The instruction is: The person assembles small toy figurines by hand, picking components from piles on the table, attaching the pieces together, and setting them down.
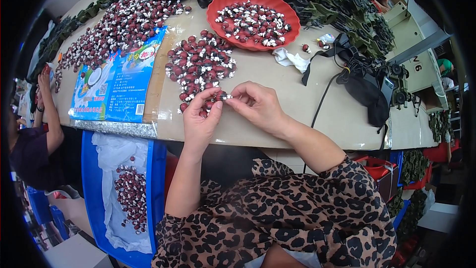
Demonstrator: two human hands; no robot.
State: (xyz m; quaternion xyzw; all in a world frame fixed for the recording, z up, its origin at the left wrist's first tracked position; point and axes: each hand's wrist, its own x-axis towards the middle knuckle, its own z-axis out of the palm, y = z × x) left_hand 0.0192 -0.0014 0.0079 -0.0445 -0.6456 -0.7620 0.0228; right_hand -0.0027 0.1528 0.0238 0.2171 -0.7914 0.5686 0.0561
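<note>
Between my two hands is a small dark-red and white figure piece [221,96], held just above the table's near edge. My left hand [200,121] pinches its red body between thumb and forefinger. The fingertips of my right hand [260,106] are closed at its white end; whether they grip some tinier part there is hidden. Just beyond my left fingers lies a loose pile of the same red and white pieces [201,62]. A scalloped red bowl [216,24] behind that pile holds many more.
A bigger heap of pieces [119,27] spreads at the left, by a flattened blue printed package [116,82]. Green toy vehicles [322,0] crowd the back. Cables and a black pouch [367,94] lie right. A blue bin [158,188] stands below; another person [37,144] works left.
</note>
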